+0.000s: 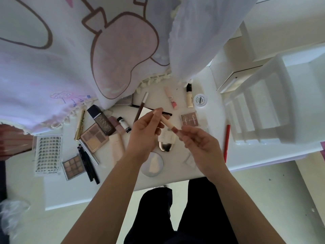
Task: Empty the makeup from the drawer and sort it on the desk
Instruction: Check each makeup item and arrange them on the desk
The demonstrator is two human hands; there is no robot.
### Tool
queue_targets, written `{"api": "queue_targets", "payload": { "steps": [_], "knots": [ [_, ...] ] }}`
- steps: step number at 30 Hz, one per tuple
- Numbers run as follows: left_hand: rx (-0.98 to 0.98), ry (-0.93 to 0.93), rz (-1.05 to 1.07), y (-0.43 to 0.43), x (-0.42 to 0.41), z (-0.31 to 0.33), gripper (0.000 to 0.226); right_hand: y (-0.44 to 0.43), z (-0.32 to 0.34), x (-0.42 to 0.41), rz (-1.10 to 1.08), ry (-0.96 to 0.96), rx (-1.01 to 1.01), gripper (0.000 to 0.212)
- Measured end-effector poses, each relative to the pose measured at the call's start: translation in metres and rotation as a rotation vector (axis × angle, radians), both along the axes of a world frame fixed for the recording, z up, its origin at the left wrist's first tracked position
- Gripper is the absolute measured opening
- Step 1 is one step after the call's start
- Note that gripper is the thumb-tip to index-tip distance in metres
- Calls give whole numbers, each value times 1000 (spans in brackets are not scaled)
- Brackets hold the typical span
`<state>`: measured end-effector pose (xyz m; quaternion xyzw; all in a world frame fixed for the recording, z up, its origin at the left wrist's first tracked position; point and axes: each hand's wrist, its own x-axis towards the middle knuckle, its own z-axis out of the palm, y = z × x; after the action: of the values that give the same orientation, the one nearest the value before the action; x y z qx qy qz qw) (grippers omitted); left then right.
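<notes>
A slim beige lip tube (168, 124) with a dusky pink end is held between both hands above the middle of the white desk (177, 175). My left hand (146, 128) pinches its upper beige end; my right hand (197, 144) grips the pink lower end. Makeup lies spread on the desk: an eyeshadow palette (94, 138), a dark UNNY box (102, 120), a small brown palette (73, 167), black pencils (88, 164), a lash tray (47, 154), a round compact (152, 164), a pink gloss (171, 97), a concealer tube (189, 97) and a white jar (200, 100).
A white plastic drawer (274, 110) stands at the desk's right end, with a red pencil (226, 143) lying beside it. Patterned fabric (70, 55) drapes over the desk's back edge. A brown pencil (140, 108) and a blush palette (190, 118) lie behind my hands. My dark-trousered legs show below.
</notes>
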<state>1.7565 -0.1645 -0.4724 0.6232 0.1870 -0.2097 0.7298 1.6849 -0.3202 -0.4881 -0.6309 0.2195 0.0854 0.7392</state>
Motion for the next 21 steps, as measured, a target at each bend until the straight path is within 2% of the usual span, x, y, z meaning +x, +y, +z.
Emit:
{"api": "queue_targets", "payload": {
  "steps": [3, 5, 7, 9, 10, 12, 13, 15, 17, 19, 20, 21],
  "knots": [
    [-65, 25, 51, 2, -10, 5, 23, 3, 6, -3, 113, 105, -15, 18],
    [-109, 49, 76, 2, -16, 8, 21, 5, 9, -4, 226, 163, -34, 29],
    [-145, 90, 106, 1, -18, 10, 18, 7, 11, -6, 205, 169, -29, 32],
    [-167, 149, 159, 1, -17, 10, 16, 7, 12, -7, 129, 46, -174, 21],
    [-175, 180, 194, 0, -16, 11, 15, 5, 11, -7, 125, -76, -348, 15],
    [-198, 233, 256, -1, -15, 9, 14, 2, 11, -7, 142, -326, -665, 20],
    [-211, 247, 278, -2, -14, 9, 15, 2, 11, -7, 144, -393, -722, 23],
    [-232, 254, 296, -4, -12, 9, 15, 3, 16, -7, 140, -324, -663, 23],
    [-256, 228, 294, -4, -9, 10, 16, 3, 28, -4, 195, -51, -391, 22],
    [-254, 195, 264, -4, -8, 11, 14, 3, 36, 0, 218, 183, -106, 43],
    [-245, 184, 245, -4, -7, 12, 13, 3, 36, 1, 212, 232, -43, 49],
    [-240, 180, 238, -5, -6, 12, 13, 4, 35, 2, 190, 236, -37, 44]
  ]
}}
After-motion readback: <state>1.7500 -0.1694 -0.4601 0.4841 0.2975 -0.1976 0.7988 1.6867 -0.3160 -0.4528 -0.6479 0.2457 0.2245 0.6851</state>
